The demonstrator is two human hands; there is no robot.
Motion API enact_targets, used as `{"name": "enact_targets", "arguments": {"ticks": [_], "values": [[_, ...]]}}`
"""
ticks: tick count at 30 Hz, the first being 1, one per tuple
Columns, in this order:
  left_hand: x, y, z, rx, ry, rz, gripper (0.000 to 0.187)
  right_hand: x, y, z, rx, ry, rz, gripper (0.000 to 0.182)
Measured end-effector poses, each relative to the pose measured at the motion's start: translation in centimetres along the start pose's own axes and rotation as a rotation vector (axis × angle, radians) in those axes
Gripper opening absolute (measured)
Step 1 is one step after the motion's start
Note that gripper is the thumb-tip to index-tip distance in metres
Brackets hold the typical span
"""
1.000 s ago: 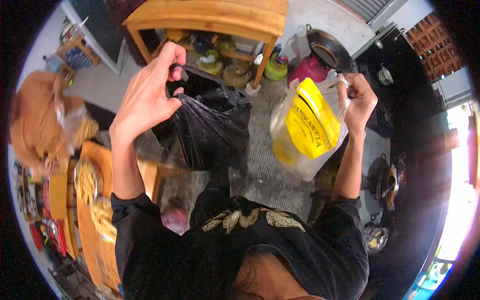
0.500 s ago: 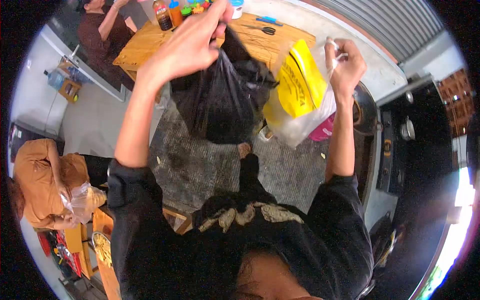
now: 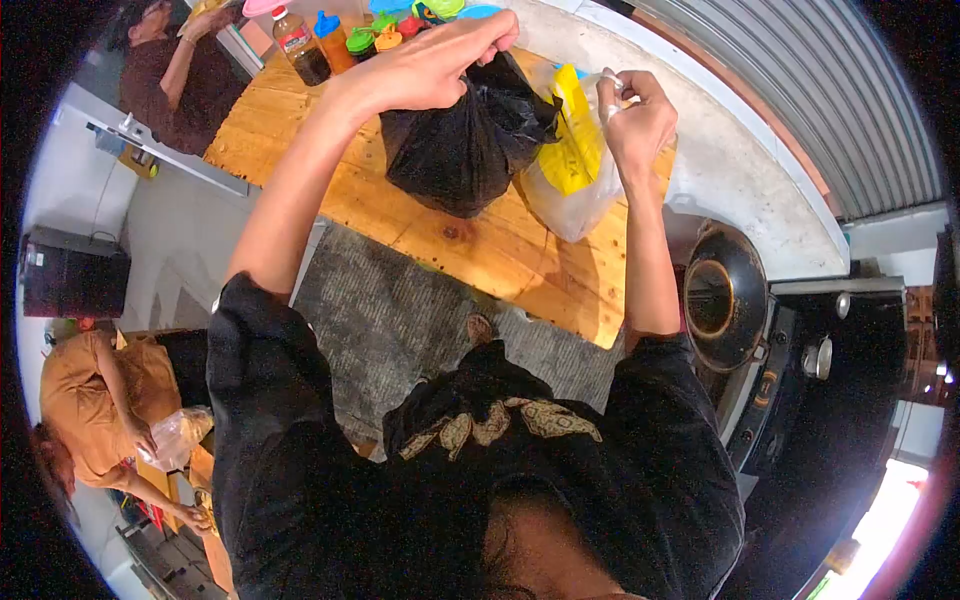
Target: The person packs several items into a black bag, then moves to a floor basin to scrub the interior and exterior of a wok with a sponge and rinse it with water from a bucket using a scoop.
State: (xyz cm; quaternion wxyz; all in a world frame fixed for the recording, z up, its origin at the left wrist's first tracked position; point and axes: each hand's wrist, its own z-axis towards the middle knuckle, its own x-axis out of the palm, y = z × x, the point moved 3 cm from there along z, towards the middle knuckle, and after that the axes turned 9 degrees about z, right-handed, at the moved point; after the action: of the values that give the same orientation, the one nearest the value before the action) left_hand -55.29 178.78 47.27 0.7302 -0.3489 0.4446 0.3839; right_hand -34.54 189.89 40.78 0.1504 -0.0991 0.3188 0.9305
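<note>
My left hand (image 3: 435, 68) is closed on the top of a black plastic bag (image 3: 450, 155), which sags full over the wooden table (image 3: 450, 235). My right hand (image 3: 640, 118) pinches the gathered top of a clear plastic bag (image 3: 572, 212). Inside that bag shows a yellow packet (image 3: 575, 145) with dark print. The two bags hang side by side, the black one overlapping the clear one's left edge in this view.
Sauce bottles (image 3: 300, 45) and colourful lids stand at the table's back left. A wok (image 3: 725, 295) hangs right of the table by a stove. One person (image 3: 165, 80) is beyond the table; another (image 3: 115, 395) handles a plastic bag at lower left.
Both bags have moved from over the floor to over the wooden table, which now fills more of the view. My hands have come closer together and keep their hold.
</note>
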Motion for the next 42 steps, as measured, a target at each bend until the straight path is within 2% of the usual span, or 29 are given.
{"name": "enact_targets", "arguments": {"ticks": [4,7,8,9,11,14,17,20,23,24,27,28,31,35,36,39,40,41,42], "values": [[3.5,4.0,1.0,-0.093,0.049,-0.146,0.045,2.3,-3.2,0.9,0.163,0.103,-0.104,0.018],[5.5,5.8,2.4,-0.144,0.085,-0.219,0.049,3.2,-4.2,2.7,0.126,0.29,-0.188,0.018],[5.9,6.4,2.6,-0.129,0.067,-0.225,0.05,3.4,-4.5,3.2,0.176,0.493,-0.272,0.025],[6.1,6.9,2.7,-0.116,0.045,-0.23,0.051,3.3,-4.6,3.5,0.119,0.577,-0.288,0.032],[6.8,7.8,2.8,-0.132,0.127,-0.165,0.054,3.0,-4.7,3.9,-0.006,0.748,-0.311,0.048],[6.8,7.6,2.1,-0.159,0.224,-0.064,0.057,1.5,-5.2,3.8,-0.068,0.833,-0.131,0.073],[8.5,8.1,1.2,-0.171,0.253,0.01,0.06,-0.2,-3.3,3.9,-0.062,0.829,-0.118,0.079],[9.5,8.2,-0.1,-0.149,0.199,0.079,0.065,-1.6,-1.5,4.3,-0.06,0.731,0.002,0.071],[9.5,8.0,-1.2,-0.232,0.191,0.075,0.07,-2.0,-0.5,3.7,-0.043,0.599,0.105,0.061],[9.5,8.2,-1.5,-0.225,0.23,0.131,0.076,-1.9,0.3,3.3,-0.053,0.519,0.139,0.052],[9.8,8.3,-3.3,-0.243,0.141,0.152,0.071,-1.4,1.6,1.2,-0.067,0.353,0.299,0.034],[4.7,4.3,-3.1,-0.429,0.451,0.024,0.061,-0.9,1.9,0.2,-0.045,0.345,0.348,0.032],[5.9,4.2,-4.5,-0.588,0.449,0.015,0.079,0.7,3.0,-2.6,-0.038,0.331,0.456,0.024],[8.6,5.2,-8.0,-0.535,0.177,0.141,0.084,1.7,5.5,-5.3,-0.107,0.43,0.418,0.021],[8.2,4.5,-9.2,-0.607,0.199,0.049,0.085,1.6,6.0,-5.8,-0.12,0.42,0.413,0.021],[7.1,1.9,-12.7,-0.693,0.01,0.061,0.08,1.4,7.5,-7.7,-0.107,0.393,0.454,0.017],[10.7,3.3,-13.9,-0.506,-0.506,0.248,0.063,1.4,7.6,-8.6,-0.059,0.406,0.453,0.014],[11.2,2.7,-15.4,-0.476,-0.53,0.2,0.055,1.5,7.8,-9.8,-0.008,0.43,0.469,0.012],[11.1,-1.0,-18.1,-0.451,-0.733,0.262,0.041,2.0,7.4,-11.0,0.019,0.495,0.525,0.012]]}}
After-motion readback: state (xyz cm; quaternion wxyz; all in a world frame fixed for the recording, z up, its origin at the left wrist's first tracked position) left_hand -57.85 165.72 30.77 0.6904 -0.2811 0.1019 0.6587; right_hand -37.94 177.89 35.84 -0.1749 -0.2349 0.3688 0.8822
